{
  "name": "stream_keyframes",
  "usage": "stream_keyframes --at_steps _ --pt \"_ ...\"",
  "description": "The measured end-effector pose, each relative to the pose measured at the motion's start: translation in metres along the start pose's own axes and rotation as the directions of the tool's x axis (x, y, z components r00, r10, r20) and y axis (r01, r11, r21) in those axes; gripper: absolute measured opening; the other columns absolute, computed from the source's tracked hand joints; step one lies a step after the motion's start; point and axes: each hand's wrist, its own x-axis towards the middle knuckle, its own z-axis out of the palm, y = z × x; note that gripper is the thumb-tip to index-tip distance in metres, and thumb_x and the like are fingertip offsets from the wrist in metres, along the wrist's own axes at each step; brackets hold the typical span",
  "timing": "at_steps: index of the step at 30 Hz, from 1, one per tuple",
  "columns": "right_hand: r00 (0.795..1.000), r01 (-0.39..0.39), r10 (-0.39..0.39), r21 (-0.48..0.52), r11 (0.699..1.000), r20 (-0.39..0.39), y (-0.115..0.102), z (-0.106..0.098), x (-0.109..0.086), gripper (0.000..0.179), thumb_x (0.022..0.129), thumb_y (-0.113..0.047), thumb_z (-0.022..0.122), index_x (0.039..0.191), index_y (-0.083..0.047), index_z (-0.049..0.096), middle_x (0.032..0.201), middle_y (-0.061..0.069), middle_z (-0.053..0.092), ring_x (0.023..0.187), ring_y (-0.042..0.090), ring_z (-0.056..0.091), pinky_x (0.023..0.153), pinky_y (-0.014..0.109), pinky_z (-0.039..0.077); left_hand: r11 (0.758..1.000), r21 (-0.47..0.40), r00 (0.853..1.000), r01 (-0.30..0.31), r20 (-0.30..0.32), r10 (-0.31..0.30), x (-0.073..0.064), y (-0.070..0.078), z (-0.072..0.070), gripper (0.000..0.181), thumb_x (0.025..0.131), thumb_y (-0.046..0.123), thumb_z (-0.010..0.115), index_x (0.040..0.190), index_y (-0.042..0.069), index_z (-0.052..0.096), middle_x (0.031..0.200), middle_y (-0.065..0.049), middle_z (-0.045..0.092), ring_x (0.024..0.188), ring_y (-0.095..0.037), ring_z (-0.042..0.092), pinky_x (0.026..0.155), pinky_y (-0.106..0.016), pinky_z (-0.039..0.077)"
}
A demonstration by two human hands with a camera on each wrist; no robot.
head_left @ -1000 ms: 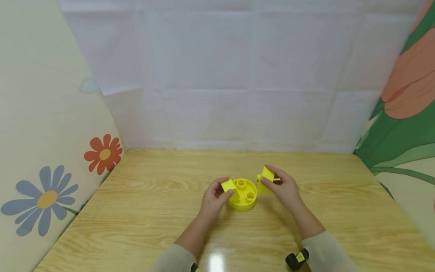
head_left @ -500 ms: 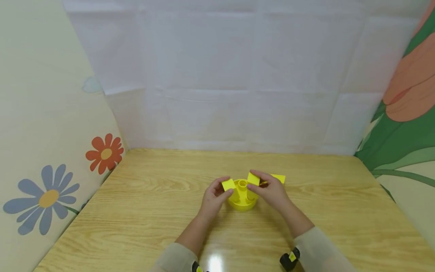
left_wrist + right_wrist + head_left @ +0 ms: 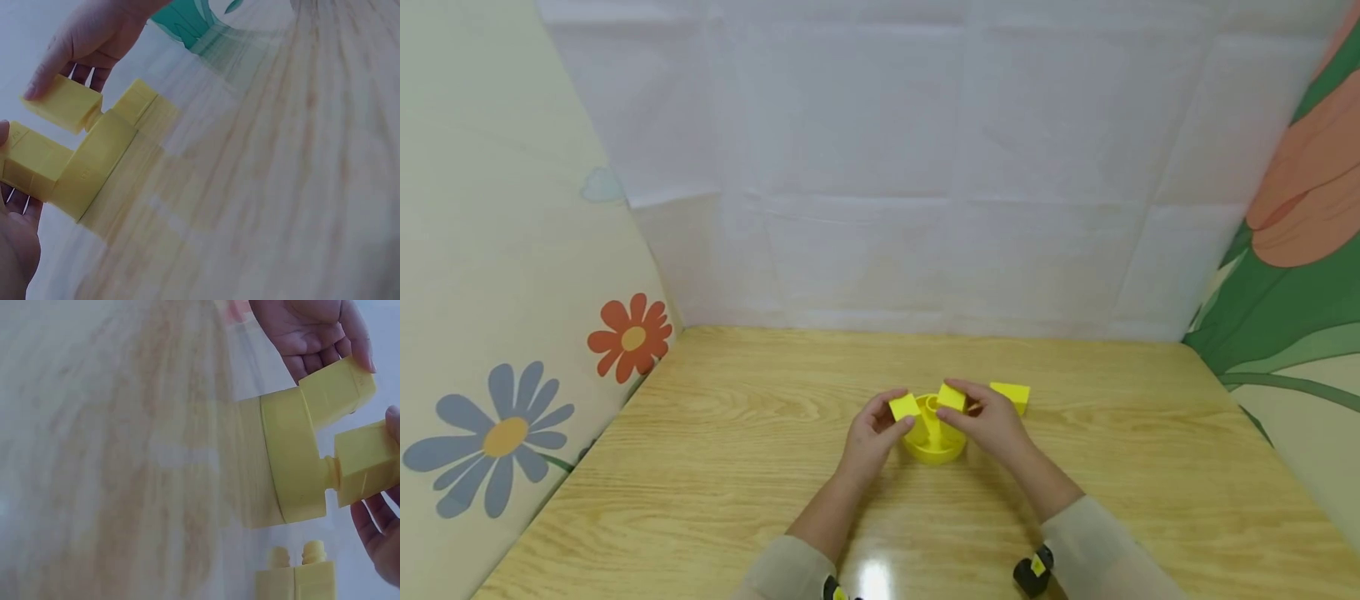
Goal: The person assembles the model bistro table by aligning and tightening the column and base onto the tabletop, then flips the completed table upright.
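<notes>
Yellow blocks are pinched in both hands, one block in each. The left hand (image 3: 868, 437) grips the left block (image 3: 905, 407), with the thumb on the near side and the other fingers on the far side. The right hand (image 3: 996, 417) grips the right block (image 3: 951, 397) the same way. So both sets of fingers are closed on something.

Right below the fingers is a round yellow base (image 3: 934, 456), sitting flat on the wooden tabletop (image 3: 745, 467). The bottom of the block in the left fingers meets the top of the base. Under the right fingers, a little knob (image 3: 330, 472) pokes out of the block and reaches down to the base; I can't tell if it is in a hole. Between the two sets of fingertips, a round ring (image 3: 932, 402) shows inside the base.

Just past the right fingers, on the tabletop, there is more yellow: a spare piece (image 3: 1011, 395). From the right wrist it shows two knobs, and I can't tell if it is one block or two side by side.

Far beyond the fingers hangs a white sheet (image 3: 880, 167). Well off to the left of the left fingers are a red flower (image 3: 634, 338) and a blue flower (image 3: 505, 437).
</notes>
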Motion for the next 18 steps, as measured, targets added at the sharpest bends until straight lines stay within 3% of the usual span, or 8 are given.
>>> stream_keyframes --at_steps 9,18 --pt "0.998 0.053 -0.052 -0.040 0.998 0.024 -0.001 -0.007 -0.006 0.040 0.095 -0.019 0.061 0.134 -0.010 0.060 0.117 0.009 0.066 0.097 0.018 0.056 0.086 0.034 0.053 1.000 0.012 1.000 -0.003 -0.008 0.003 0.000 0.000 0.000 0.043 0.091 0.002 0.065 0.132 -0.004 0.053 0.127 -0.022 0.059 0.104 -0.010 0.057 0.088 -0.016 0.049" --pt "0.987 0.122 -0.111 -0.089 0.989 0.114 0.000 -0.016 -0.004 0.043 0.097 -0.019 0.058 0.140 -0.012 0.054 0.125 0.013 0.059 0.093 0.018 0.054 0.079 0.029 0.048 1.000 0.025 1.000 -0.003 -0.006 0.003 0.000 0.001 0.000 0.043 0.091 0.004 0.066 0.132 -0.003 0.054 0.127 -0.021 0.060 0.105 -0.012 0.057 0.089 -0.016 0.049"
